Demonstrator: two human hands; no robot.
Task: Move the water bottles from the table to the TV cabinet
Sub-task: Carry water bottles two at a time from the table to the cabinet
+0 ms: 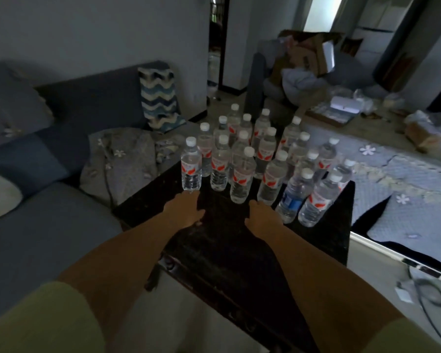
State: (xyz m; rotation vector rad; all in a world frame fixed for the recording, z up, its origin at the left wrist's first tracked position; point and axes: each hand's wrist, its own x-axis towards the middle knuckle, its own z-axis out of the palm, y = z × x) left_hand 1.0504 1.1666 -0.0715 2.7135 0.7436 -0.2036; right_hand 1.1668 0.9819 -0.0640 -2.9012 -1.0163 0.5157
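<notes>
A cluster of clear water bottles (242,149) with white caps stands upright across the far half of the dark desk (229,240), most with red-and-white labels. One blue-labelled bottle (294,196) stands near the right edge, just beside a red-labelled one. The left hand (185,211) reaches over the desk's middle, its fingertips at the base of the bottle at the left edge (191,166); whether they touch it cannot be told. Its grip is apart, the fingers stretched forward and holding nothing. The right hand (262,215) lies just short of the nearest front-row bottle (272,180), fingers relaxed and likewise around nothing. A blue sofa (51,207) runs along the desk's left edge, with a zigzag-patterned cushion (159,98) against its back
</notes>
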